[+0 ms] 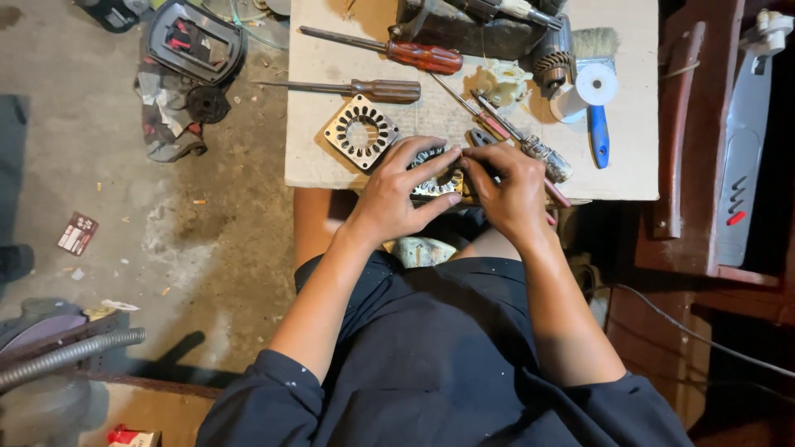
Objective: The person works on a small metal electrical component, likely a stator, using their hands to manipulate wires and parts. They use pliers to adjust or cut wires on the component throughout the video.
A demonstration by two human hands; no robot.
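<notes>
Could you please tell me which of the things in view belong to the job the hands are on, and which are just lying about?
In use:
- left hand and right hand, both gripping the slotted metal motor core at the edge of the board

Lying about:
- second slotted core
- two red-handled screwdrivers
- blue-handled brush
- roll of white tape
- rag on the floor

Place was small repair workshop, motor work. Low board counter [331,161] carried red-handled screwdriver [389,51], brown-handled screwdriver [356,88], square motor stator core [361,132], wound armature [553,62], blue-handled brush [597,91], white tape roll [596,84]. Bare dusty concrete floor [108,207] was littered with oily rag [166,120], dismantled black housing [195,40], paper scraps. Corrugated hose [66,354] lay at lower left.
</notes>
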